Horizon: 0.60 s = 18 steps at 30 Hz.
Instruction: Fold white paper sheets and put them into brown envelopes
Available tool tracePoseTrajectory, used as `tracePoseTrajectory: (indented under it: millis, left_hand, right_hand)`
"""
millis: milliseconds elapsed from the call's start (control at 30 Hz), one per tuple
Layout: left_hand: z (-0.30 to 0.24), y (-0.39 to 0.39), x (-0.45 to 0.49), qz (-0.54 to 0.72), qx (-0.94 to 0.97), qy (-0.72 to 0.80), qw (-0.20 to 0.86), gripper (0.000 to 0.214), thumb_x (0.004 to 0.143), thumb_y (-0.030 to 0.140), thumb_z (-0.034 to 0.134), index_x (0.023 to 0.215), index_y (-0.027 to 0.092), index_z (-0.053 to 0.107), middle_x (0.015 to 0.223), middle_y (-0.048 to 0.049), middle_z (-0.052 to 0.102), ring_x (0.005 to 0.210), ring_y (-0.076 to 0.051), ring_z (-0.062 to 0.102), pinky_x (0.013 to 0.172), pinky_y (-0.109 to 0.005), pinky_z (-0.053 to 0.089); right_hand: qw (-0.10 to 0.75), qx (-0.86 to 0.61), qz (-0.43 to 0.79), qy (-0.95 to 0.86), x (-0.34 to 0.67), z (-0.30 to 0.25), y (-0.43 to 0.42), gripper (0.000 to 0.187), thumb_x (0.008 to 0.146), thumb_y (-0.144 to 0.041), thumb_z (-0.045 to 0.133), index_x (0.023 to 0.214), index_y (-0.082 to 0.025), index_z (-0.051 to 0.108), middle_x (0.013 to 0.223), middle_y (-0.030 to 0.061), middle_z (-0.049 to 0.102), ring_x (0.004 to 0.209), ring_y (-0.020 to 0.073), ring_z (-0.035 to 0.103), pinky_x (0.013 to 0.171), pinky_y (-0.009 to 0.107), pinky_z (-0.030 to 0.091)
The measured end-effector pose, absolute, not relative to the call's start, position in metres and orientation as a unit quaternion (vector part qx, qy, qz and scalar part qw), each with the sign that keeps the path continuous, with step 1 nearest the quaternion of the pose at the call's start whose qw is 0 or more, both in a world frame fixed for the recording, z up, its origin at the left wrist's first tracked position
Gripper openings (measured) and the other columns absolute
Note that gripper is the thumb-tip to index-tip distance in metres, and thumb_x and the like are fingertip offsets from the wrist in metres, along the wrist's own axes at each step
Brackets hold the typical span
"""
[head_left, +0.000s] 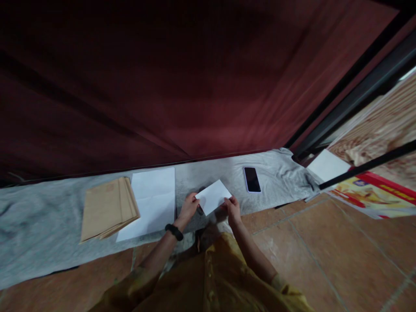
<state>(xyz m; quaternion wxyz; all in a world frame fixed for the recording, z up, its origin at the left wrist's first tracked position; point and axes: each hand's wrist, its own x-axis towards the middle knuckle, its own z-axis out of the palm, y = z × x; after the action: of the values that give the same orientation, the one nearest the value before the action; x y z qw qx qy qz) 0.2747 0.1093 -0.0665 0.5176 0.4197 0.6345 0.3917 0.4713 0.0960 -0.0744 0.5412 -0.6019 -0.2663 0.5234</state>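
A small white rectangle of paper point(213, 197), perhaps folded, is held up in front of me, tilted, with no marks that I can see. My left hand point(189, 206) pinches its left corner, thumb on top. At the right corner, my right hand point(232, 207) grips it the same way; the fingers underneath are hidden. Left of my hands, white sheets point(156, 199) lie flat on a grey cloth point(208, 171). Brown envelopes point(107, 208) are stacked in a loose fan, overlapping the sheets' left side. A phone point(252, 179) with a dark screen lies to the right of my hands.
Behind the cloth-covered surface hangs a dark red fabric point(195, 95). On the right stand black metal bars point(351, 95), with a white panel point(328, 165) and a colourful printed box point(377, 195) near them. Tiled floor point(312, 247) shows along the front edge.
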Motion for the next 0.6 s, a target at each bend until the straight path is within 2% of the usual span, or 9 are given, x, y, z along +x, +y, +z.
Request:
tracePoseTrajectory:
  millis: [100, 267, 400, 467, 600]
  left_hand:
    - [-0.068, 0.118, 0.272, 0.361, 0.450, 0.649, 0.496, 0.019, 0.075, 0.013, 0.061, 0.092, 0.018, 0.065, 0.065, 0.0017, 0.061, 0.063, -0.016, 0.056, 0.061, -0.027, 0.040]
    - [-0.065, 0.122, 0.273, 0.335, 0.477, 0.673, 0.455, 0.027, 0.077, 0.012, 0.061, 0.103, 0.019, 0.066, 0.070, 0.0005, 0.064, 0.071, -0.018, 0.061, 0.070, -0.027, 0.043]
    - [-0.061, 0.120, 0.275, 0.329, 0.485, 0.691, 0.423, 0.029, 0.078, 0.013, 0.062, 0.105, 0.023, 0.067, 0.073, 0.0006, 0.065, 0.076, -0.020, 0.063, 0.076, -0.028, 0.045]
    - [-0.060, 0.118, 0.278, 0.325, 0.488, 0.698, 0.411, 0.028, 0.078, 0.014, 0.063, 0.105, 0.024, 0.068, 0.073, 0.0003, 0.065, 0.077, -0.020, 0.063, 0.078, -0.029, 0.045]
    - [-0.057, 0.117, 0.285, 0.311, 0.496, 0.707, 0.396, 0.029, 0.078, 0.015, 0.065, 0.106, 0.024, 0.068, 0.076, -0.0014, 0.067, 0.079, -0.021, 0.064, 0.080, -0.030, 0.047]
  right_hand:
    - [0.509, -0.643, 0.504, -0.272, 0.480, -0.076, 0.100, 0.035, 0.068, -0.052, 0.065, 0.082, -0.024, 0.051, 0.058, -0.0066, 0.055, 0.053, 0.0141, 0.055, 0.055, 0.028, 0.052]
    - [0.418, -0.695, 0.476, -0.341, 0.495, -0.071, 0.096, 0.026, 0.075, -0.047, 0.062, 0.083, -0.022, 0.059, 0.059, -0.0059, 0.059, 0.055, 0.0157, 0.059, 0.054, 0.025, 0.049]
    - [0.346, -0.732, 0.429, -0.401, 0.503, -0.061, 0.091, 0.017, 0.082, -0.037, 0.062, 0.074, -0.022, 0.063, 0.062, -0.0012, 0.063, 0.066, 0.0184, 0.064, 0.063, 0.025, 0.047]
    - [0.275, -0.764, 0.367, -0.454, 0.504, -0.056, 0.091, 0.019, 0.088, -0.035, 0.060, 0.075, -0.022, 0.066, 0.070, 0.0027, 0.068, 0.077, 0.0203, 0.068, 0.069, 0.026, 0.046]
    - [0.124, -0.788, 0.248, -0.549, 0.506, -0.048, 0.094, 0.028, 0.099, -0.037, 0.049, 0.093, -0.021, 0.071, 0.086, 0.0074, 0.075, 0.086, 0.0211, 0.071, 0.072, 0.025, 0.046]
